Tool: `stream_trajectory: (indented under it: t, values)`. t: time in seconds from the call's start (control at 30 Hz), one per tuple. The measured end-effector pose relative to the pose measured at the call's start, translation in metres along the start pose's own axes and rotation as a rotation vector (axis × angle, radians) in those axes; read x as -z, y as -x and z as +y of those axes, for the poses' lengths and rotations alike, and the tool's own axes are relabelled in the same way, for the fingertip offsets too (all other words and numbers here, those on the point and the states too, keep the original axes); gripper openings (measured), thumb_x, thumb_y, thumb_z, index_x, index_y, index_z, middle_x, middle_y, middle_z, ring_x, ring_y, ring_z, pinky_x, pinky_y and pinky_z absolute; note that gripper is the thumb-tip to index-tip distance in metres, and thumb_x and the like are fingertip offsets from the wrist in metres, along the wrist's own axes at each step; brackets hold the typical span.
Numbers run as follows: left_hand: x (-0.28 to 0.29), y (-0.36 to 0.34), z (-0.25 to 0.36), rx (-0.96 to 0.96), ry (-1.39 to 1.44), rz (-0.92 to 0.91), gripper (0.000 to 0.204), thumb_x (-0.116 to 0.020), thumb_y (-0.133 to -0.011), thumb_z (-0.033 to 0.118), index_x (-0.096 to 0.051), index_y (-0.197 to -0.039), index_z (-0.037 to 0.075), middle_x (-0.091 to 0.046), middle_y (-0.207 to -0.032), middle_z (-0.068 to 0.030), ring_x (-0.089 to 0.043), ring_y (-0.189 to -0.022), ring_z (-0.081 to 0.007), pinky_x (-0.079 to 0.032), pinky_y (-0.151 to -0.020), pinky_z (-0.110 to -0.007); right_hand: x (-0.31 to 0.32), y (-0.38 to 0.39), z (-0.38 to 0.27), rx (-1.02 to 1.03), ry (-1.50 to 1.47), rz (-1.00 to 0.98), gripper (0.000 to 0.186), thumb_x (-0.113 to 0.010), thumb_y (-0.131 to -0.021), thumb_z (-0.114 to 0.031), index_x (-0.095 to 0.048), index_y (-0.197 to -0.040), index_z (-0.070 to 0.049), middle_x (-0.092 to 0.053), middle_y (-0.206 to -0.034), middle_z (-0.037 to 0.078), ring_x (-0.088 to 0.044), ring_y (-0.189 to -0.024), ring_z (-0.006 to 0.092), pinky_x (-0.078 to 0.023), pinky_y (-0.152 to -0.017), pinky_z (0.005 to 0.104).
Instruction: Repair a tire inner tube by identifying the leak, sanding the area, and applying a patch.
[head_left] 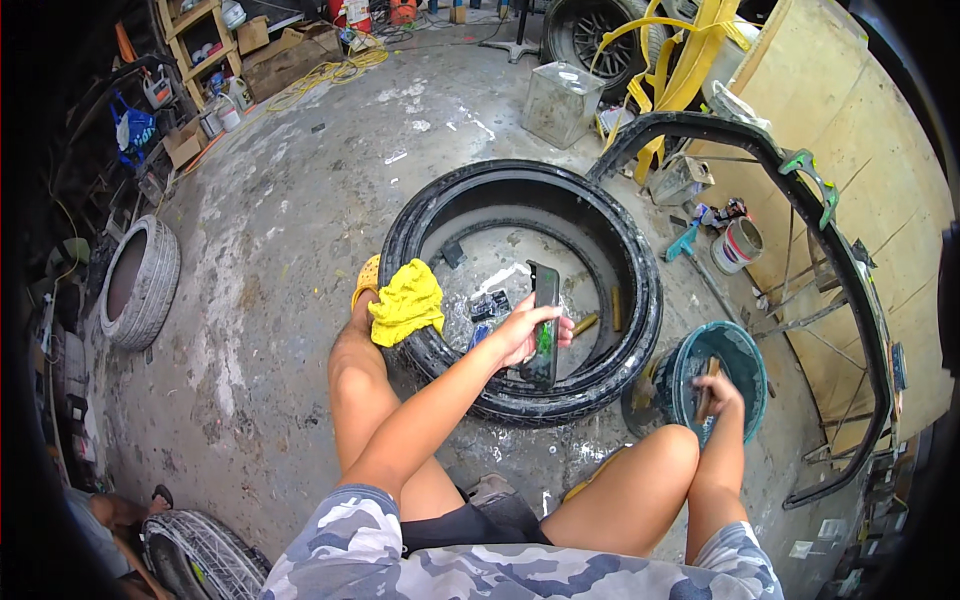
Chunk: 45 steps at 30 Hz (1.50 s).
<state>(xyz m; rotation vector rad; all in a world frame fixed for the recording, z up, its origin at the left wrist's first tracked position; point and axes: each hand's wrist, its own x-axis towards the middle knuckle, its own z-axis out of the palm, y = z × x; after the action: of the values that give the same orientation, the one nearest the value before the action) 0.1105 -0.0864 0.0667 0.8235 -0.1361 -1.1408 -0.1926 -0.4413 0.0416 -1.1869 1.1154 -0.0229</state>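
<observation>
My left hand (530, 335) grips a long, dark rectangular piece (543, 280) with green marks, held over a tire (410, 300) lying on its side. Inside the tire are small dark-and-silver pieces (490, 303), a blue item and tan sticks (617, 310). A crumpled yellow cloth (408, 298) drapes over the tire's left rim beside my leg. My right hand (720, 390) reaches into a teal bucket (748, 355) to the right, fingers closed on a tan, flat stick-like piece (705, 405).
A curved dark frame (710, 127) stands at right before a plywood sheet (860, 120), near paint cans (737, 245) and yellow strips (665, 70). A metal container (562, 105) sits behind. Tires lie at left (160, 270) and lower left (200, 540), where another person's leg (125, 515) shows.
</observation>
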Motion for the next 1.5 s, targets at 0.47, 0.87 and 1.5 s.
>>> stream_trajectory:
  t: [0.47,0.87,1.5]
  values:
    - [-0.019,-0.044,-0.008,0.041,-0.041,0.001,0.035,-0.045,-0.102,0.041,-0.050,-0.113,0.008,-0.062,-0.087,-0.0113,-0.057,-0.064,-0.0160,-0.054,-0.058,-0.034,-0.259,0.044,-0.168,0.491,1.218,-0.366,0.043,-0.072,-0.065,-0.010,-0.065,-0.106,0.000,-0.070,-0.098,0.020,-0.069,-0.086,0.0274,-0.052,-0.079,0.0406]
    - [-0.009,-0.040,-0.010,-0.001,-0.359,-0.106,0.038,-0.061,-0.087,0.002,-0.046,-0.121,0.006,-0.063,-0.097,-0.0086,-0.059,-0.075,-0.0130,-0.051,-0.061,-0.026,-0.255,0.084,-0.099,0.739,1.429,0.072,0.071,-0.061,-0.082,-0.008,-0.038,-0.144,-0.034,-0.068,-0.098,0.024,-0.068,-0.089,0.0419,-0.055,-0.076,0.0512]
    - [-0.033,0.023,0.016,-0.126,-0.843,-0.043,0.044,-0.069,-0.083,0.009,-0.049,-0.120,-0.003,-0.068,-0.077,-0.0076,-0.062,-0.055,-0.0121,-0.049,-0.050,-0.024,-0.196,0.075,-0.076,0.679,1.097,0.082,0.092,-0.066,-0.071,-0.007,-0.026,-0.151,-0.027,-0.064,-0.109,0.028,-0.060,-0.104,0.0470,-0.049,-0.091,0.0493]
